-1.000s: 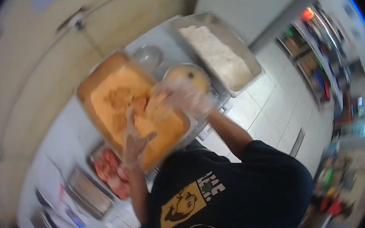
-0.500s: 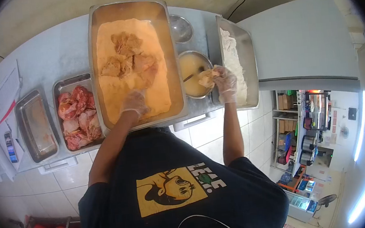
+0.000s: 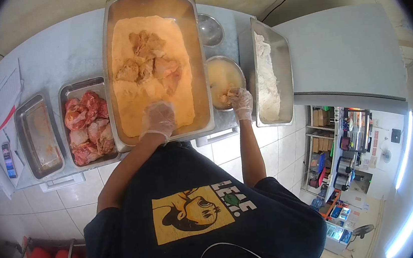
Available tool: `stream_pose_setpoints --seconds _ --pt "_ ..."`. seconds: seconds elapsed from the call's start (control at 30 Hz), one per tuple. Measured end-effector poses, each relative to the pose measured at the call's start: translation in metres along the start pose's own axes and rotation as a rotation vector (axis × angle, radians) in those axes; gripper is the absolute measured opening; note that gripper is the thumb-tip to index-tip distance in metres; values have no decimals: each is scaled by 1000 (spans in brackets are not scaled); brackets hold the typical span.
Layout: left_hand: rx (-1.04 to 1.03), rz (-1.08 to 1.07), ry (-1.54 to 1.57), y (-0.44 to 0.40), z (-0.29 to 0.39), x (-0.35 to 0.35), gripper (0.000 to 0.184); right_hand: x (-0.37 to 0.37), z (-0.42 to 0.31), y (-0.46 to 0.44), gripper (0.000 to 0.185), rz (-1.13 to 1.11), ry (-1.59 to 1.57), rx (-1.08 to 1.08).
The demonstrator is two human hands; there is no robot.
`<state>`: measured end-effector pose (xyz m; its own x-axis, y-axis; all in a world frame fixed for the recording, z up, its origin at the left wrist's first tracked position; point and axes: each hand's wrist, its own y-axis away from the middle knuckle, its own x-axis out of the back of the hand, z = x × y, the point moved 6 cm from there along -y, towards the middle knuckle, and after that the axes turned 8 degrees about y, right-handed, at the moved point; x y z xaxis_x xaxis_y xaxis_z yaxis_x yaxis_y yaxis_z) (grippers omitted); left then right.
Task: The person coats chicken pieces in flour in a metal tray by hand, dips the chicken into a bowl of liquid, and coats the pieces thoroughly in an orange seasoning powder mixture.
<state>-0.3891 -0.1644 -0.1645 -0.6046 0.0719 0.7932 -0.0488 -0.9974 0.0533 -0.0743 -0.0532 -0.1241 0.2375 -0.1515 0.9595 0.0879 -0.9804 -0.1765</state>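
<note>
My right hand (image 3: 243,102), in a clear plastic glove, grips a piece of chicken (image 3: 226,95) at the near right rim of a round metal bowl (image 3: 243,72). The chicken hangs down into the pale yellow liquid (image 3: 223,71) in that bowl. My left hand (image 3: 159,118), gloved too, is at the near end of a deep metal tray (image 3: 190,12) of orange breading flour (image 3: 124,42). Its fingers look spread over the flour and hold nothing I can see. Several coated chicken pieces (image 3: 146,45) lie in the flour beyond it.
Left of the big tray, one tray (image 3: 69,146) holds several raw meat pieces (image 3: 86,111); beside it lies a stained tray (image 3: 59,167), then papers and a phone (image 3: 8,160). A tray (image 3: 291,95) of white flour stands at right. A small metal bowl (image 3: 210,28) sits behind the liquid.
My right hand has moved left and lowered the chicken piece from beside the bowl into its liquid. My left hand has shifted slightly over the orange flour, and the view has tilted a little.
</note>
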Motion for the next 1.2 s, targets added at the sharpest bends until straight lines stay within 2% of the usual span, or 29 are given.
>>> stream_pose_setpoints --seconds 0.07,0.2,0.27,0.4,0.47,0.57,0.6,0.67,0.7,0.77,0.8,0.83,0.9,0.97,1.07,1.2 --pt "-19 26 124 1 28 39 13 -13 10 1 21 -64 28 -63" --pt "-16 -70 53 -3 33 35 13 -14 -2 0 20 -91 144 -22" --pt "9 -113 47 -5 33 41 15 -17 -2 1 21 -148 109 -83" --pt "2 -80 3 -6 11 21 18 -22 3 3 20 -84 195 1" --pt "23 5 164 -6 0 20 21 -18 4 6 23 -93 -266 -135" --pt "-67 15 50 -2 15 58 23 -7 4 9 27 -115 -386 -106" --pt "-67 17 49 -3 7 49 23 -5 8 6 27 -115 -386 -104" --pt "52 -50 256 -4 -21 22 25 -11 29 6 30 -139 -642 -279" --pt "93 -71 324 -3 -30 14 26 -5 26 4 30 -137 -643 -280" --pt "48 50 321 -1 -30 22 28 13 17 0 28 -119 -841 -374" --pt "33 91 319 -2 -28 28 29 14 22 -2 28 -116 -841 -373" --pt "124 -81 -13 -8 -31 21 52 16 28 -5 28 -130 -880 -400" --pt "219 -250 -348 -9 -35 23 77 21 31 -9 28 -150 -921 -423" --pt "235 -203 -193 -6 -32 35 95 32 26 -13 29 -134 -987 -395" --pt "287 -170 -13 0 -18 58 90 58 10 -20 28 -71 -945 -360" --pt "261 -171 -25 -6 -17 61 81 82 1 -31 30 -45 -1055 -300"
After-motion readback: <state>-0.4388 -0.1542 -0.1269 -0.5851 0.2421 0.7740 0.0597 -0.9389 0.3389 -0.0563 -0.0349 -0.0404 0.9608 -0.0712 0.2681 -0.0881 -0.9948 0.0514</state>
